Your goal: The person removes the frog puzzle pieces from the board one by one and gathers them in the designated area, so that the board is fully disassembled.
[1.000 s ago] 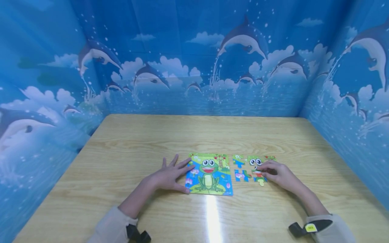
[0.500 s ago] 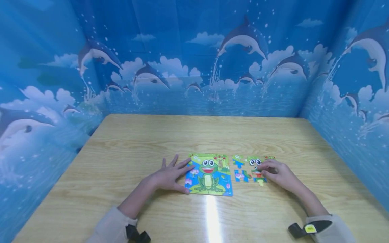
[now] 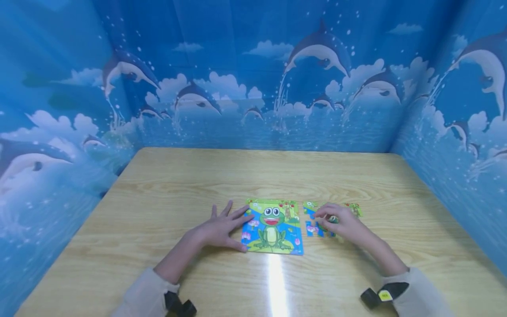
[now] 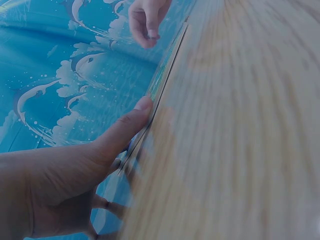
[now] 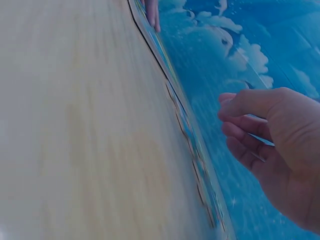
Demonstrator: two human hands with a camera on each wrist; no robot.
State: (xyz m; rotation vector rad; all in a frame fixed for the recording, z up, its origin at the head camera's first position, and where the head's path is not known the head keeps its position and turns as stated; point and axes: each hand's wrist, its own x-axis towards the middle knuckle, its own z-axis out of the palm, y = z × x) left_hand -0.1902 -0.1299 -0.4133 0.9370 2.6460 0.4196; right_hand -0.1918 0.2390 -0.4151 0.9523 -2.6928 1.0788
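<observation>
A square frog picture board (image 3: 273, 246) lies on the table in the head view. My left hand (image 3: 222, 229) is spread at its left side, with fingertips resting on the edge; in the left wrist view the thumb (image 4: 135, 120) touches the board's edge. To the right lie several loose jigsaw pieces (image 3: 310, 209); a blue-and-pink one (image 3: 313, 229) is nearest the board. Above them hovers my right hand (image 3: 342, 222), fingers loosely bent, hiding the middle pieces. No piece shows between its fingers (image 5: 242, 132) in the right wrist view, where it is raised off the table.
The pale wooden table (image 3: 222, 171) extends around the board and pieces. A red-and-green jigsaw piece (image 3: 354, 209) lies past my right hand. Blue dolphin-print curtains (image 3: 237, 119) stand at the back and both sides.
My right hand has come away from the frog's mouth pieces and moved left above the left-hand pieces. The left hand and the board are where they were.
</observation>
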